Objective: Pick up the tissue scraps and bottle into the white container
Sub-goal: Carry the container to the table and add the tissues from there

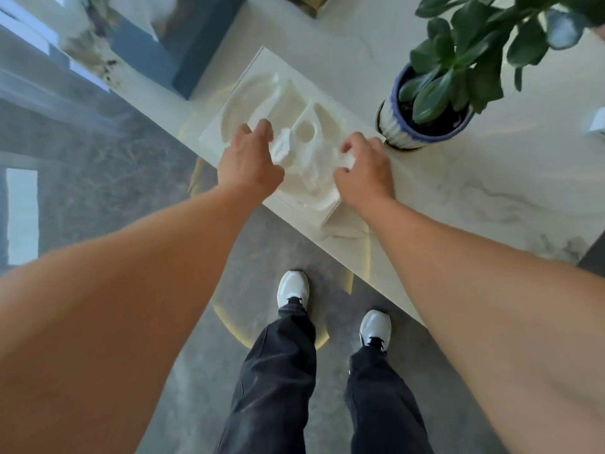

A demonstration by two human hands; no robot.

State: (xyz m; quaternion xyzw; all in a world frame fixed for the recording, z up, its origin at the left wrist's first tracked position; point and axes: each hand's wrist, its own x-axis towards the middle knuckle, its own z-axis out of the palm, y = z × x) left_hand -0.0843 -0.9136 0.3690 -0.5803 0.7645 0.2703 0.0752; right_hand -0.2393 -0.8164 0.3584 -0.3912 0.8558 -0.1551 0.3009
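Observation:
The white container (242, 93) is a flat moulded tray with several recesses, lying on the marble table near its front edge. Crumpled tissue scraps lie in it: one (282, 146) near the middle and another (311, 173) closer to me. My left hand (248, 162) hovers over the tray's left side, fingers apart and curved, fingertips just beside the middle scrap. My right hand (363, 168) is at the tray's right edge, fingers pinched on a white tissue scrap (347, 157). I cannot make out a bottle.
A potted green plant (425, 119) in a blue-and-white pot stands just right of the tray, close to my right hand. A dark blue box (196, 50) sits behind the tray to the left. The table edge (353, 257) runs diagonally above my feet.

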